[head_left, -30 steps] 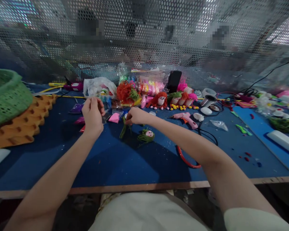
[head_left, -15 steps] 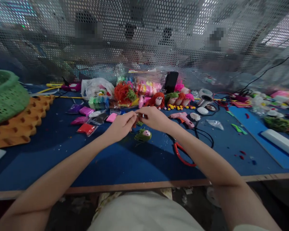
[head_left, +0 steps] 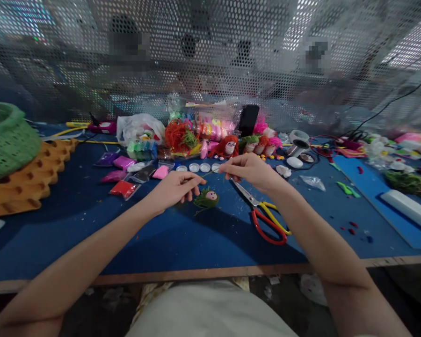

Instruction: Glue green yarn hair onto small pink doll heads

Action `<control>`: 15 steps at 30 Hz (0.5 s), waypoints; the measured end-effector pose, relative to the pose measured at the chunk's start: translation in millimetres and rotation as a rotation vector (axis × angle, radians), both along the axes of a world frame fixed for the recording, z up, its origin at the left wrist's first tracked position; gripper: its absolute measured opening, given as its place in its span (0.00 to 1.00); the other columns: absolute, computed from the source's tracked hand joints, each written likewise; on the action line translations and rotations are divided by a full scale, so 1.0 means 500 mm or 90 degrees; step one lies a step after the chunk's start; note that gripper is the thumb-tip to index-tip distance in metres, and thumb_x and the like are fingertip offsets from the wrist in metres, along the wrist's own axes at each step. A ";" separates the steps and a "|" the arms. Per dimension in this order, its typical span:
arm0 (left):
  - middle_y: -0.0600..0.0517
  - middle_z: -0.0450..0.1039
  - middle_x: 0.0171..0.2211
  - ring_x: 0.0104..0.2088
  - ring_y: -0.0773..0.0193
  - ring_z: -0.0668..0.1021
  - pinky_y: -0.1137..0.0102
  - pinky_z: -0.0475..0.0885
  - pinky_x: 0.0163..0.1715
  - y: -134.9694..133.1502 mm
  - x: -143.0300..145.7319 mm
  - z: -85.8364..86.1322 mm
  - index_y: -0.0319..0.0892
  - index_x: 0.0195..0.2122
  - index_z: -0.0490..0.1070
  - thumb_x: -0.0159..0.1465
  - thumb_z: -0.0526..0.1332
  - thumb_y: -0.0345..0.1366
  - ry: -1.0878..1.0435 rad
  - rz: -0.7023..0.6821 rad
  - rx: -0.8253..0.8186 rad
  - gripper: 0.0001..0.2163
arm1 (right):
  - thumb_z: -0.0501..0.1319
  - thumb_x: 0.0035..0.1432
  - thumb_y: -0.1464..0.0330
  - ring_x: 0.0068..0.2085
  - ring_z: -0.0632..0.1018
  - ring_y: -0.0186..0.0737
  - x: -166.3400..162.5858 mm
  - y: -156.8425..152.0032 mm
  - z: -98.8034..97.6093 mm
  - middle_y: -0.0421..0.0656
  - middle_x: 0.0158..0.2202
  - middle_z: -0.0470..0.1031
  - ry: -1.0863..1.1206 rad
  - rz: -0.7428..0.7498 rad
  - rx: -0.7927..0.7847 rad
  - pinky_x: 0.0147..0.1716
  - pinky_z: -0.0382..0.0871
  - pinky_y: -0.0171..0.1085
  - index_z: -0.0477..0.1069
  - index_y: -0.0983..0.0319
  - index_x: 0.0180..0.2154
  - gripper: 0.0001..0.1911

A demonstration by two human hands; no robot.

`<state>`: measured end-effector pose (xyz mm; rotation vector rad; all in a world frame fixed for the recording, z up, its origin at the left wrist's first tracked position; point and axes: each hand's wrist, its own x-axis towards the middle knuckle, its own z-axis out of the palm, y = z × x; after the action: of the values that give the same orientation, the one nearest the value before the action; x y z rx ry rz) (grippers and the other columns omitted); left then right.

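My left hand (head_left: 175,187) hovers low over the blue table (head_left: 161,234), fingers pinched on one end of a thin green strand (head_left: 210,173). My right hand (head_left: 250,169) is a little higher and to the right, pinching the strand's other end. Just below and between both hands lies a small doll head with green yarn hair (head_left: 206,198). Red and yellow scissors (head_left: 264,216) lie on the table under my right wrist.
Small colored clay bags (head_left: 124,174) and white lids (head_left: 199,167) lie to the left. Finished yarn-haired dolls (head_left: 245,145) and yarn piles (head_left: 178,135) line the back by a perforated screen. A green basket on orange foam (head_left: 21,182) stands at left, with cables and a blue mat (head_left: 382,192) at right.
My left hand came from the upper left to meet my right hand at the centre. The two hands have since drawn apart, with the strand stretched between them, uncovering the scissors.
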<state>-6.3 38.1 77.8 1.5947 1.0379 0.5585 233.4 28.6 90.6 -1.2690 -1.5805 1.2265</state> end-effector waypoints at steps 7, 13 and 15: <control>0.47 0.83 0.38 0.30 0.72 0.77 0.76 0.73 0.34 -0.027 0.042 -0.033 0.39 0.38 0.75 0.66 0.66 0.35 -0.214 0.034 -0.352 0.05 | 0.78 0.43 0.58 0.24 0.70 0.27 -0.003 -0.053 -0.055 0.40 0.27 0.77 0.304 0.002 -0.220 0.24 0.63 0.31 0.82 0.63 0.35 0.20; 0.49 0.81 0.38 0.33 0.70 0.78 0.76 0.73 0.33 -0.050 0.048 -0.067 0.38 0.36 0.77 0.60 0.72 0.41 -0.255 0.043 -0.288 0.11 | 0.78 0.41 0.55 0.24 0.71 0.28 -0.015 -0.067 -0.106 0.40 0.26 0.78 0.345 -0.072 -0.149 0.24 0.64 0.32 0.81 0.61 0.29 0.18; 0.52 0.77 0.31 0.29 0.70 0.76 0.75 0.71 0.28 -0.059 0.043 -0.078 0.38 0.38 0.80 0.59 0.72 0.44 -0.240 0.040 -0.226 0.14 | 0.78 0.41 0.54 0.23 0.71 0.28 -0.021 -0.074 -0.114 0.39 0.25 0.77 0.343 -0.075 -0.140 0.23 0.64 0.32 0.80 0.61 0.26 0.18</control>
<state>15.1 8.8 38.9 1.0971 0.8471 0.6471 223.1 -8.6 33.8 -1.0253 -0.9922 1.5375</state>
